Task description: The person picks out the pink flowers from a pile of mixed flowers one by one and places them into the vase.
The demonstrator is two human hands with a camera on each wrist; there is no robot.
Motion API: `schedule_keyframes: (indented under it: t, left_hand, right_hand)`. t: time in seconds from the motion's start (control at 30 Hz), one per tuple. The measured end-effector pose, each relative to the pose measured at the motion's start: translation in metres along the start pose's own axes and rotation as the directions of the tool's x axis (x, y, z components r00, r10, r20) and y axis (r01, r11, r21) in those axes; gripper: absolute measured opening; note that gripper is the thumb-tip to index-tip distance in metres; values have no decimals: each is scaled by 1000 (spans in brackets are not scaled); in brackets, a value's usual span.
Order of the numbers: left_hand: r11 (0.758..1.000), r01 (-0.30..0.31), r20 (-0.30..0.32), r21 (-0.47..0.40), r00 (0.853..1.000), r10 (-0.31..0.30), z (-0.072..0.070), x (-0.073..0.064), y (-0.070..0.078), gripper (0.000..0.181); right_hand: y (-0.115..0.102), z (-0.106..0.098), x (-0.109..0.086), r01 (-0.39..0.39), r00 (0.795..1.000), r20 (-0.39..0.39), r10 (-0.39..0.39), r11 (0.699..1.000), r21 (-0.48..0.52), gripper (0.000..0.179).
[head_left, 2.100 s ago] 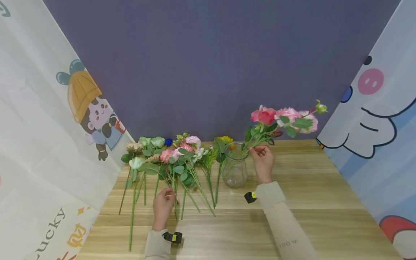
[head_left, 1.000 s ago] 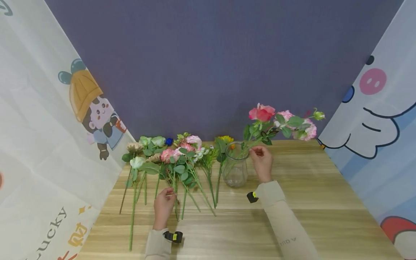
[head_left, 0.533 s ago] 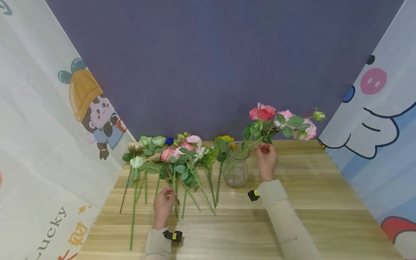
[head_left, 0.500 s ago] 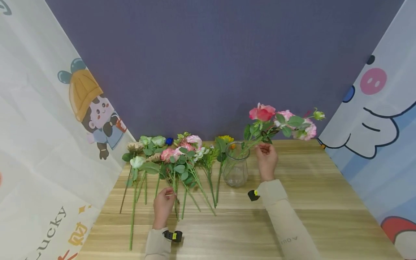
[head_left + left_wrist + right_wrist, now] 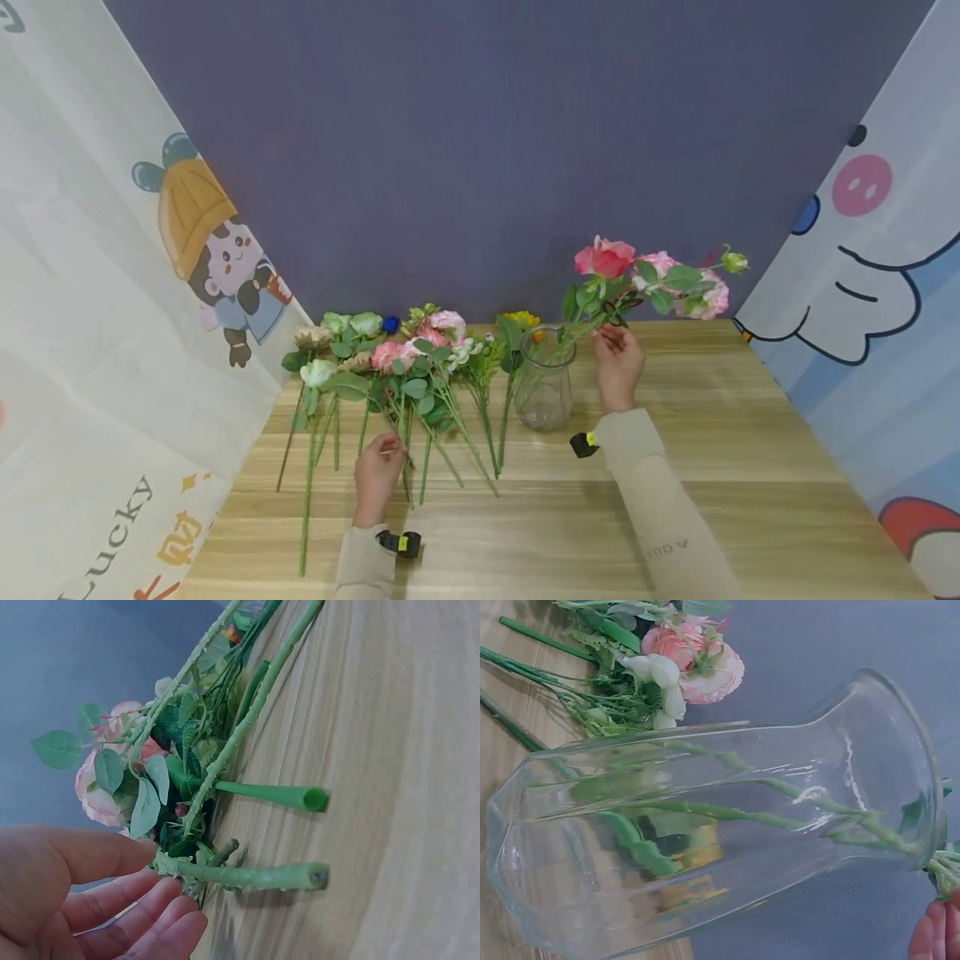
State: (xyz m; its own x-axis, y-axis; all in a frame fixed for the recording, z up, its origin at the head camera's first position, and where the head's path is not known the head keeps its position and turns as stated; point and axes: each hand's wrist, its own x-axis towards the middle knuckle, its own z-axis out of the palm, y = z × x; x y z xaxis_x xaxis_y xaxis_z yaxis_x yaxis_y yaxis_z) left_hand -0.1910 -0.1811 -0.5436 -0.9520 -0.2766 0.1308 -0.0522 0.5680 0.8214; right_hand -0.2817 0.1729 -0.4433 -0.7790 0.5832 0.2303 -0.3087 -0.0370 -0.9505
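With stems inside the glass vase [image 5: 543, 415], the pink flowers [image 5: 606, 259] lean out past its rim to the right, pinched just outside it by the right hand [image 5: 619, 367], while the left hand [image 5: 377, 479], fingers relaxed, is by loose flowers [image 5: 386, 358] left of the vase.

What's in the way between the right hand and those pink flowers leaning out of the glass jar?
Nothing that I can see. The right hand is right at the stems of the pink flowers, just outside the mouth of the glass jar. I can't tell whether it grips them.
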Motion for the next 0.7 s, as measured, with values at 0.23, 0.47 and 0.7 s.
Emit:
schedule_keyframes:
  t: [0.23, 0.47, 0.7]
  left_hand:
    - [1000, 6, 22, 7, 1000, -7, 2, 1, -4, 25]
    - [999, 4, 7, 44, 1000, -4, 6, 2, -10, 23]
    - [999, 31, 40, 42, 999, -32, 7, 3, -11, 24]
  right_hand:
    - [1, 1, 0, -9, 1000, 7, 8, 999, 34, 15]
    - [4, 3, -5, 2, 999, 32, -2, 1000, -4, 12]
    - [7, 4, -6, 63, 997, 53, -61, 997, -40, 8]
